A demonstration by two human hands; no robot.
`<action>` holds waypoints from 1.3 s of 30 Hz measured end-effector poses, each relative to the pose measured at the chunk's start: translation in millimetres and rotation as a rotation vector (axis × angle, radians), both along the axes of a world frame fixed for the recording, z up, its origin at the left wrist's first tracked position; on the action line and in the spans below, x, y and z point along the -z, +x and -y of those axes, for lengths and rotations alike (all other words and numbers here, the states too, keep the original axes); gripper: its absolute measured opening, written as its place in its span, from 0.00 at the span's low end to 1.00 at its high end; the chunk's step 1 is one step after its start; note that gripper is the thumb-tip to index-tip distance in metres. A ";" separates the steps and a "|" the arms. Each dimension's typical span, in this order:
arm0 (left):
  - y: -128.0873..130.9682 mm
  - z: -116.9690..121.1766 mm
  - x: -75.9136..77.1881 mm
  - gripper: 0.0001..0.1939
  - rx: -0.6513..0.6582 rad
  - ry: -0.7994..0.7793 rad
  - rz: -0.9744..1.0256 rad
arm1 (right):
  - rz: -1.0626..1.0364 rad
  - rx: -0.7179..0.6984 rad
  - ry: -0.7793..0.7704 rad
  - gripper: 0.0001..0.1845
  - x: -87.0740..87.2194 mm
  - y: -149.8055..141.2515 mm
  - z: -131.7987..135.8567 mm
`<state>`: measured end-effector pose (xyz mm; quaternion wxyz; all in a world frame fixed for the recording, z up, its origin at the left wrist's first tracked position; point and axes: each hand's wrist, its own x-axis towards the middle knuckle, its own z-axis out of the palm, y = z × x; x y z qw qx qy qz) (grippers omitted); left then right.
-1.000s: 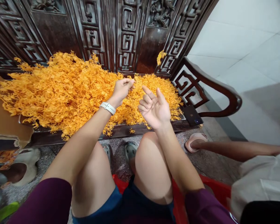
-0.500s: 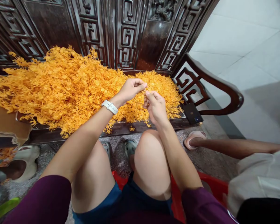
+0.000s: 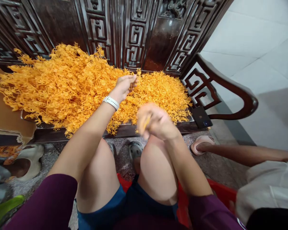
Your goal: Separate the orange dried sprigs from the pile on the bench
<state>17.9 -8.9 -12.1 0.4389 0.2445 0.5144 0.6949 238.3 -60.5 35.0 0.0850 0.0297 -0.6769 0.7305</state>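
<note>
A large heap of orange plastic flower sprigs (image 3: 69, 86) covers the dark wooden bench seat. Over the middle of the heap is my left hand (image 3: 126, 85), wearing a white wristband (image 3: 111, 103). Its fingers pinch an orange sprig (image 3: 139, 74), whose flowered tip shows just past the fingertips. My right hand (image 3: 157, 123) is smeared by motion above my right knee, in front of the bench edge. A small orange piece (image 3: 147, 122) shows among its curled fingers; its exact shape is blurred.
A carved wooden backrest (image 3: 105, 28) rises behind the heap. At the right are a curved armrest (image 3: 240, 95) and a black phone (image 3: 201, 117). Cardboard (image 3: 12, 118) leans at the left. Another person's leg (image 3: 242, 153) and shoe (image 3: 201, 143) are at the right.
My hands, close together before, are now apart. The left has moved slightly left and up with the sprig; the right has dropped toward my knee with an orange piece.
</note>
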 end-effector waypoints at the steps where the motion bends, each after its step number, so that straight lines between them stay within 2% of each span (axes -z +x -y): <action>1: 4.2 1.3 -1.6 0.07 0.023 0.008 -0.024 | -0.037 0.259 -0.073 0.22 -0.6 1.6 -9.4; 2: 8.6 2.5 -3.6 0.08 0.049 0.012 -0.054 | -0.066 0.466 -0.150 0.24 0.4 2.7 -18.9; 3: 12.9 3.5 -5.8 0.08 0.069 0.010 -0.084 | -0.074 0.601 -0.234 0.24 3.0 3.0 -27.6; 6: 22.5 5.9 -11.2 0.08 0.102 0.011 -0.175 | 0.005 0.816 -0.527 0.17 15.7 1.2 -44.5; 8: 27.4 7.8 -13.8 0.08 0.140 0.048 -0.248 | 0.057 0.870 -0.600 0.16 23.4 -1.6 -47.3; 13: 42.5 14.1 -18.8 0.09 0.292 0.154 -0.338 | 0.026 0.937 -0.358 0.18 31.5 -9.2 -46.2; 17: 51.6 14.0 -20.6 0.12 0.240 0.161 -0.375 | 0.058 0.824 -0.309 0.15 33.5 -8.8 -45.1; 19: 49.6 11.3 -19.6 0.14 0.149 0.102 -0.388 | 0.093 0.671 -0.247 0.14 32.0 -6.7 -37.1; 20: 46.4 9.5 -18.5 0.15 0.089 0.075 -0.376 | 0.137 0.516 -0.183 0.14 30.1 -5.7 -30.2; 22: 36.2 6.1 -14.6 0.16 -0.017 0.035 -0.317 | 0.247 0.055 -0.038 0.15 24.3 -4.5 -12.1; 24: 23.5 3.6 -9.0 0.16 -0.030 0.005 -0.271 | 0.305 -0.509 0.061 0.16 16.1 -4.1 6.2; 25: 17.8 2.8 -5.9 0.15 -0.010 -0.003 -0.270 | 0.295 -0.725 0.081 0.16 11.7 -3.8 12.7; 26: 13.3 2.4 -2.9 0.14 0.005 -0.007 -0.278 | 0.268 -0.824 0.079 0.16 7.5 -3.1 16.4; 27: 10.4 2.4 -0.3 0.13 0.014 -0.005 -0.292 | 0.221 -0.782 0.052 0.16 3.9 -2.0 16.7; 28: 9.2 2.7 1.7 0.12 0.018 0.008 -0.309 | 0.161 -0.600 0.005 0.17 1.3 -0.6 13.8; 31: 14.1 5.4 2.9 0.09 0.115 0.084 -0.375 | -0.044 0.353 -0.184 0.24 1.3 3.4 -9.7; 32: 17.3 6.8 1.8 0.08 0.172 0.102 -0.407 | -0.094 0.595 -0.237 0.24 3.9 4.3 -19.6; 33: 20.5 8.4 0.1 0.07 0.219 0.116 -0.442 | -0.120 0.757 -0.290 0.22 7.4 5.1 -28.8; 36: 26.8 12.9 -6.1 0.05 0.280 0.148 -0.522 | -0.136 1.002 -0.416 0.12 19.9 7.8 -46.6; 39: 27.0 16.1 -11.5 0.05 0.353 0.203 -0.558 | -0.099 1.129 -0.316 0.14 29.7 9.7 -48.2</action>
